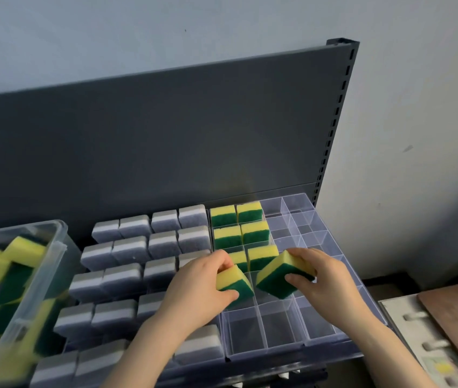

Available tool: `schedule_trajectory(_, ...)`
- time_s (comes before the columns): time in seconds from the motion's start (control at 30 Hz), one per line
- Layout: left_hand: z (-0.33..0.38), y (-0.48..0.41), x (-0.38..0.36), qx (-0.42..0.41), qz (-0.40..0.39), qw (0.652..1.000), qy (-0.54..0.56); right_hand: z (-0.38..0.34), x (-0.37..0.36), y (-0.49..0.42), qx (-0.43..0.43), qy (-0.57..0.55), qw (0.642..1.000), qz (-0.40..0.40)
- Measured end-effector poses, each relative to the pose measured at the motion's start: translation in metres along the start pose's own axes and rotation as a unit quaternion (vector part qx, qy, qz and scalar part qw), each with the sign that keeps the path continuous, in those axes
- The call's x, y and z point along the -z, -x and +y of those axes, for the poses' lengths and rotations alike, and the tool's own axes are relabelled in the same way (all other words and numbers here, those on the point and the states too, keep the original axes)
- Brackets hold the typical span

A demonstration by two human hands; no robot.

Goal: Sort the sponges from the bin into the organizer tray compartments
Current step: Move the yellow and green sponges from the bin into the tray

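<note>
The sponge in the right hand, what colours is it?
Yellow foam with a dark green scouring layer, in the head view.

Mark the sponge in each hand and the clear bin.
Left-held sponge (229, 277): head view, yellow foam top, in the left hand (194, 287).
Right-held sponge (274, 282): head view, green scouring face, in the right hand (325, 281).
Clear bin (37, 289): head view, right rim.

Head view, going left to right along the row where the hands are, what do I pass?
bin → grey sponges → left hand → left sponge that it grips → right sponge → right hand gripping it → board
</note>
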State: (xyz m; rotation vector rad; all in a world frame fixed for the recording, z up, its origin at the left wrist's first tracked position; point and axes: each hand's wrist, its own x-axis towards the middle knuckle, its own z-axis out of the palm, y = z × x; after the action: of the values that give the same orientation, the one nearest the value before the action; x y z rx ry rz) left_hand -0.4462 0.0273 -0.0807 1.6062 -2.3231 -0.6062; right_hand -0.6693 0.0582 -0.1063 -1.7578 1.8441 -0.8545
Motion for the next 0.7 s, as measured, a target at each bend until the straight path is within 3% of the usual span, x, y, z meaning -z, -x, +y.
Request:
schedule_trajectory(0.23,-0.003,-0.005,0.0,0.005,0.0,1.0,0.026,0.001,0.002,0.002,-0.003,0.0,1.0,0.012)
schedule_trajectory(0.43,0.007,-0.006,-0.001,-0.024,-0.008,0.995,-0.099,0.0,0.002,0.004,-0.005,0.02,1.0,-0.022)
schedule_trajectory(0.7,0.014,-0.015,0.003,-0.042,-0.047,0.986,-0.157,-0.024,0.01,-0.015,0.035,0.14,0.978,-0.147)
